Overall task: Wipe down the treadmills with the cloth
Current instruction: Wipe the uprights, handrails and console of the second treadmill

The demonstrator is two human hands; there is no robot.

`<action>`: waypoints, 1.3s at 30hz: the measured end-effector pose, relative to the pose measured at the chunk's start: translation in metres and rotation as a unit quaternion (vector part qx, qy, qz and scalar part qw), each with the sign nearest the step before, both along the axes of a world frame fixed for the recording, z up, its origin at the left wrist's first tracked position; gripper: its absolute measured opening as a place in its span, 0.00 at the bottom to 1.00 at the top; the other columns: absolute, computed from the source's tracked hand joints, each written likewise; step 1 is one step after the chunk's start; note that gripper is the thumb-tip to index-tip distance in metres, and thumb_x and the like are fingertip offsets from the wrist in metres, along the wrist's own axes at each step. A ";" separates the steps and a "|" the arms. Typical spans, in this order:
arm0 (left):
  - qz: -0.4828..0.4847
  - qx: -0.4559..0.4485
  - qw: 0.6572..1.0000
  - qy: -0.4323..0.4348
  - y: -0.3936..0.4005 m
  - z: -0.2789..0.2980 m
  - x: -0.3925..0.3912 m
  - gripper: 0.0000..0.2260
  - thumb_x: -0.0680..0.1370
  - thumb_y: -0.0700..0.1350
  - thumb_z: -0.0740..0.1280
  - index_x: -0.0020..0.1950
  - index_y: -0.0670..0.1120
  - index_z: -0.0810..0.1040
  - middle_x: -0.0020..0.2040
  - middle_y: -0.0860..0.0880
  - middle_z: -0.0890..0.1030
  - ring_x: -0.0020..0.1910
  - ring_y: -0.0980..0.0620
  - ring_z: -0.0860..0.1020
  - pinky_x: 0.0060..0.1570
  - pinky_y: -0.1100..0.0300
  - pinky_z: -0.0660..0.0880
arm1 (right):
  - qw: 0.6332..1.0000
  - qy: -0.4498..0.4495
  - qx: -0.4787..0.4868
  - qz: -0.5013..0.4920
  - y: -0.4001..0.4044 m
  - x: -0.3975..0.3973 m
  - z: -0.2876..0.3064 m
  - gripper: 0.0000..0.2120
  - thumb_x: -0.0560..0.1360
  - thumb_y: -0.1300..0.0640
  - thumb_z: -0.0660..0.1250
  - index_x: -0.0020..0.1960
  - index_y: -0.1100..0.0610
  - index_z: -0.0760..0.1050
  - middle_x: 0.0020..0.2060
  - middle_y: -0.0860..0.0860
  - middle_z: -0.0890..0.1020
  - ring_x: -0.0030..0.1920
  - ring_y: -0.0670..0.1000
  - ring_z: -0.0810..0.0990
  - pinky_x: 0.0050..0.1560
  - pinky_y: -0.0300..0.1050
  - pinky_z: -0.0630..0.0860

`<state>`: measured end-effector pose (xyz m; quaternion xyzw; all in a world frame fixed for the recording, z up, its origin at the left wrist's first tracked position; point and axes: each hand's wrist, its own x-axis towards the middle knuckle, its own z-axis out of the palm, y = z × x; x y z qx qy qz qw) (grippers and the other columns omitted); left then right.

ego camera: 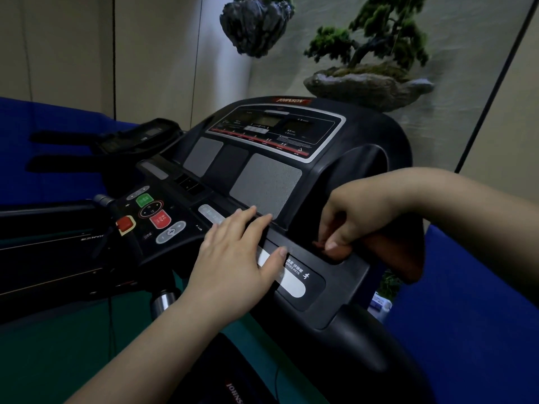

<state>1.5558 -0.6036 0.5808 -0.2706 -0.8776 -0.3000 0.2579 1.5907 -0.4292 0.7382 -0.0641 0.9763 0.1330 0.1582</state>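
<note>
A black treadmill console (271,158) fills the middle of the view, tilted, with a display panel at the top and green and red buttons at the left. My left hand (236,252) lies flat on the lower console, fingers spread over the pale speed-key strip (291,282). My right hand (354,217) is at the console's right side, fingers closed on a dark reddish-brown cloth (396,252) that hangs down beside the right cup recess. Part of the cloth is hidden under my hand.
A second treadmill console (140,138) stands behind to the left. A red safety key (125,224) sits on the left of the console. A bonsai-like plant on a rock (370,80) and a hanging rock (256,24) are against the wall. Blue panels flank both sides.
</note>
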 end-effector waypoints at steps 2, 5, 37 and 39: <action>-0.002 0.003 1.000 -0.002 0.001 0.000 -0.001 0.34 0.70 0.69 0.42 0.74 0.60 0.58 0.76 0.59 0.56 0.75 0.57 0.51 0.73 0.54 0.48 | 1.000 0.015 -0.027 0.004 0.006 0.003 0.002 0.08 0.71 0.48 0.72 0.50 0.42 0.80 0.43 0.39 0.82 0.45 0.40 0.79 0.49 0.37 0.76; -0.003 0.002 1.000 -0.003 0.001 0.001 -0.001 0.34 0.70 0.69 0.42 0.74 0.60 0.57 0.76 0.59 0.55 0.75 0.58 0.50 0.73 0.55 0.47 | 0.992 0.124 0.002 0.020 0.016 -0.006 0.001 0.10 0.67 0.53 0.76 0.46 0.43 0.81 0.39 0.38 0.79 0.40 0.38 0.77 0.39 0.32 0.71; -0.009 0.022 1.000 -0.016 0.004 0.001 0.002 0.32 0.71 0.68 0.45 0.73 0.59 0.61 0.75 0.59 0.58 0.75 0.57 0.52 0.74 0.52 0.50 | 0.884 0.461 -0.067 -0.025 0.051 -0.033 0.034 0.11 0.70 0.54 0.74 0.52 0.46 0.83 0.52 0.56 0.75 0.55 0.61 0.76 0.59 0.49 0.74; -0.009 0.021 1.000 -0.018 0.003 0.002 0.002 0.32 0.71 0.68 0.45 0.73 0.59 0.61 0.75 0.58 0.58 0.75 0.57 0.52 0.74 0.51 0.50 | 0.898 0.438 -0.038 -0.035 0.050 -0.023 0.030 0.11 0.70 0.51 0.73 0.52 0.46 0.83 0.54 0.57 0.76 0.55 0.61 0.76 0.58 0.50 0.74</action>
